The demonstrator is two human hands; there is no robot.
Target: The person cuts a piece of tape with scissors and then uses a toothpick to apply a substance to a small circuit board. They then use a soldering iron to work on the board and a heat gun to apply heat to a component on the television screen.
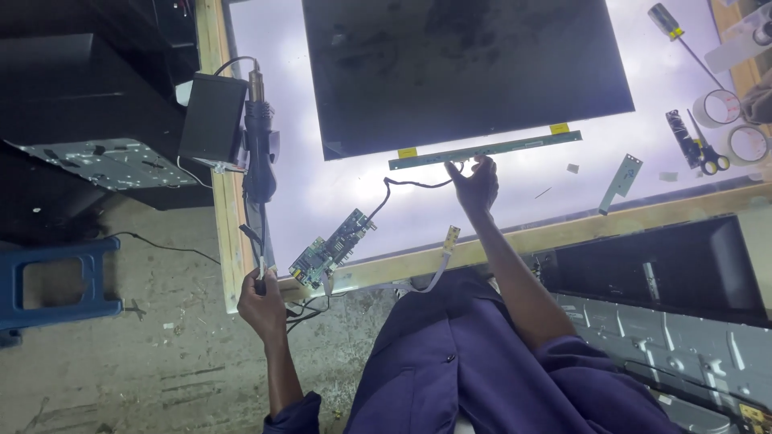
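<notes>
Right hand (pixel 476 183) has its grip pinched on a thin black cable (pixel 402 184) at the narrow green circuit strip (pixel 485 149) under the dark display panel (pixel 462 68), whose top is cut off. Left hand (pixel 260 303) is curled at the counter (pixel 219 120) edge near the green circuit board (pixel 331 247); whether its grip holds anything cannot be told.

This is an electronics repair workshop. A wood-framed, backlit worktop (pixel 515 241) carries a bare dark display panel (pixel 466 72) with its thin driver strip (pixel 486 149), a loose green circuit board (pixel 331 249), a hot-air tool (pixel 259 153), a black power supply (pixel 212 118), a screwdriver (pixel 683 44) and tape rolls (pixel 716 107). Stripped metal chassis (pixel 675 345) lie about on a dusty concrete floor (pixel 145 345).
</notes>
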